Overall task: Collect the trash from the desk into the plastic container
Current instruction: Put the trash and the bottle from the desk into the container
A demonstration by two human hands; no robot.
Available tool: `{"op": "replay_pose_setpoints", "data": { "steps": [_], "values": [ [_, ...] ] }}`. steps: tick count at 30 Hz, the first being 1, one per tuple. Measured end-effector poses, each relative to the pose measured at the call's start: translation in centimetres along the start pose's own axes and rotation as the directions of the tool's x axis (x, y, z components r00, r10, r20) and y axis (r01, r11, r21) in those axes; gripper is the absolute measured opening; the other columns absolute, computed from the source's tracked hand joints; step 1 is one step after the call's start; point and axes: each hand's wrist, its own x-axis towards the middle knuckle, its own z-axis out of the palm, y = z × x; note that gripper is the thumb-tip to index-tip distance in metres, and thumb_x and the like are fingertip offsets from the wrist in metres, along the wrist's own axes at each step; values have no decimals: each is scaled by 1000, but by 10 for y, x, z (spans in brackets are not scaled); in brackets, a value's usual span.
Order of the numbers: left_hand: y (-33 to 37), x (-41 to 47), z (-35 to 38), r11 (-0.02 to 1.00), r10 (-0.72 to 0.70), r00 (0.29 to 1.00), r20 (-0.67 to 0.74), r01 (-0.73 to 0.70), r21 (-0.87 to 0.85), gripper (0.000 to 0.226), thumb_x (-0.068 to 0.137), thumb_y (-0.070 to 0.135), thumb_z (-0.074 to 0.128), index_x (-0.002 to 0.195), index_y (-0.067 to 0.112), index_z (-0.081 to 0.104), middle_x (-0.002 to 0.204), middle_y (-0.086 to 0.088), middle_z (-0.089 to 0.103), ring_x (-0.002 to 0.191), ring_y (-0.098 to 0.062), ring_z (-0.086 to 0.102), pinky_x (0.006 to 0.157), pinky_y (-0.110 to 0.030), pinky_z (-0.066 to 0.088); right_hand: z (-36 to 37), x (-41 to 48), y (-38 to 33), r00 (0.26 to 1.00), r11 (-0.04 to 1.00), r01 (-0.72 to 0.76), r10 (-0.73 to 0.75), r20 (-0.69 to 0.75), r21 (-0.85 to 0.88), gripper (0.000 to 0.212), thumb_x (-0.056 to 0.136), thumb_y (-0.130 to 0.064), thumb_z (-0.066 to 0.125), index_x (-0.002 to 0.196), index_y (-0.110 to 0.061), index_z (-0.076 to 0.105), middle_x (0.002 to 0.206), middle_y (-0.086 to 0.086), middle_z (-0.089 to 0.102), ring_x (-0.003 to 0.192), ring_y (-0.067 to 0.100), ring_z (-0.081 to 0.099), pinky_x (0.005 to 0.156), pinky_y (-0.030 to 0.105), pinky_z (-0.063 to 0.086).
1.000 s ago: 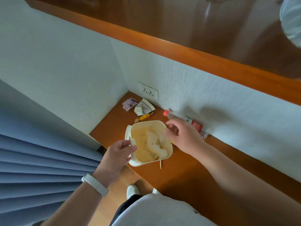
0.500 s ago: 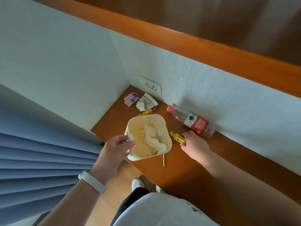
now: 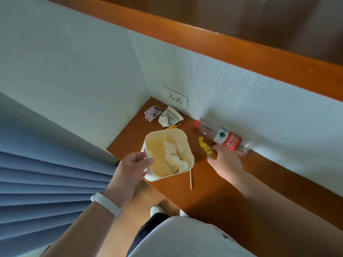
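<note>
I am gripping the plastic container (image 3: 168, 133) by the tab on its near-left side with my left hand (image 3: 130, 171), fingers and thumb curled round it, and my right hand (image 3: 227, 161) is pinching the near end of a yellow wrapper (image 3: 204, 145) lying on the desk (image 3: 213, 193) just right of the container. I am holding the wrapper by so little that I judge it may be slipping free on the way across. The container's near corner is hanging past the desk edge, so a tilt could be spilling the tissues (image 3: 174, 154) onto the floor (image 3: 130, 210). The bottle (image 3: 222, 140), further right of the container, is lying on its side and could be rolling if I am brushing it, and the thin skewer (image 3: 190, 179) by the container's near-right corner is looking easy to miss. The bottle's red label is reading NONGFU SPRING under white Chinese characters. The print on the paper cup (image 3: 170, 117) and pink wrapper (image 3: 152, 113) beyond the container is too blurred to read.
</note>
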Motion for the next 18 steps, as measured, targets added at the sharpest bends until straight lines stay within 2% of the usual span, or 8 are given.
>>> {"op": "replay_pose_setpoints", "data": {
  "steps": [4,7,9,13,18],
  "values": [
    [3,6,-1,1000,10,1000,6,-10,25,30,93,25,72,121,13,67,118,-7,74,117,-25,66,103,-39,54,-35,-9,-35,991,985,101,-87,-99,140,30,92,-38,61,116,-20,63,99,-12,57,79,5,55,62,19,42],
    [7,7,1,998,36,999,25,-37,42,31,93,25,72,121,14,66,118,-5,74,115,-24,67,99,-35,55,-58,-18,-60,967,959,238,-219,-131,152,30,91,-36,63,115,-19,63,97,-15,55,74,-1,50,64,15,37],
    [11,8,3,998,38,999,35,-40,40,30,93,25,72,120,14,66,117,-5,74,114,-23,68,98,-34,56,-71,-21,-73,944,938,324,-313,-101,122,30,90,-36,64,115,-19,64,99,-15,55,76,-2,49,67,15,37],
    [17,14,-2,997,53,998,35,-55,61,31,90,26,76,118,15,68,113,-7,76,111,-28,71,101,-46,57,-82,-21,-91,910,909,415,-416,-3,34,30,89,-37,65,114,-21,66,98,-12,57,76,4,53,67,22,47],
    [19,12,-12,995,78,996,44,-81,58,30,90,24,76,117,14,68,111,-8,77,108,-27,73,98,-42,59,-81,-17,-103,867,873,483,-467,170,-64,30,91,-40,61,116,-25,67,101,-14,52,90,8,54,80,33,52]
  ]
}}
